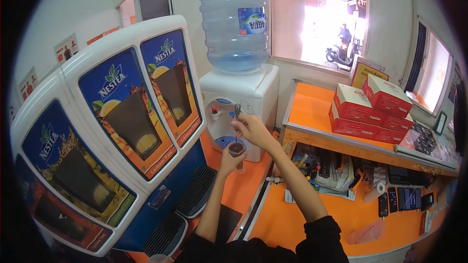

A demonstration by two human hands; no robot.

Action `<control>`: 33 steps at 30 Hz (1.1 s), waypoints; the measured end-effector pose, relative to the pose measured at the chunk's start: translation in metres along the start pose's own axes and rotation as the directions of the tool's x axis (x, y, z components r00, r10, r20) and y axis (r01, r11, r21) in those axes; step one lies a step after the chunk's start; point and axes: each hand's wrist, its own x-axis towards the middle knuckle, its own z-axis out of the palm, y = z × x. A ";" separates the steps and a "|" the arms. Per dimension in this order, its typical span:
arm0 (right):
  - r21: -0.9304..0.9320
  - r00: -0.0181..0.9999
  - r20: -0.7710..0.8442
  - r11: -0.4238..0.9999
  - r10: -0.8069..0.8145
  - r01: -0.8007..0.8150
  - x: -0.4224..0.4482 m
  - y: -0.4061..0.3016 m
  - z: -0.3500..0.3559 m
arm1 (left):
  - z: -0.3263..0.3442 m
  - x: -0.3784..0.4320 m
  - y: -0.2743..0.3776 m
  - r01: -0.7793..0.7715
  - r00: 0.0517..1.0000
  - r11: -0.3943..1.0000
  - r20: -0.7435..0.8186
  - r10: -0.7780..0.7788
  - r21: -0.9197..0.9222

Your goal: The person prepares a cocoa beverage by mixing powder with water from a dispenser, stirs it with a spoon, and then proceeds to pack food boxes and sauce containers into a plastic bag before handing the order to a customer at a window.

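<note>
In the head view, my left hand is wrapped around a small clear cup with dark contents, in front of the white water dispenser. Above the cup, my right hand holds a thin utensil upright, its dark upper end sticking up past the fingers and its lower part pointing down to the cup. Whether its tip touches the contents cannot be told. The dispenser's red tap is left of my right hand, its blue tap close beside the utensil. A large water bottle stands inverted on top.
A branded iced tea machine with black drip trays fills the left. On the right, red and white boxes are stacked on an orange counter. Phones and a pink cup lie below. Outside, a person is by a motorcycle.
</note>
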 end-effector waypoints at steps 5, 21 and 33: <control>0.009 0.986 0.165 1.000 0.000 -0.002 -0.003 -0.011 0.003 | -0.005 -0.006 0.020 -0.025 0.999 0.999 0.041 0.023 0.038; 0.039 0.996 -0.090 0.999 0.018 -0.014 -0.002 -0.071 0.004 | -0.009 -0.042 0.096 -0.082 0.996 0.993 0.031 0.080 0.090; 0.176 0.998 -0.016 0.982 -0.065 0.067 -0.021 -0.128 0.021 | -0.031 -0.086 0.151 -0.114 0.993 0.983 -0.018 0.118 0.145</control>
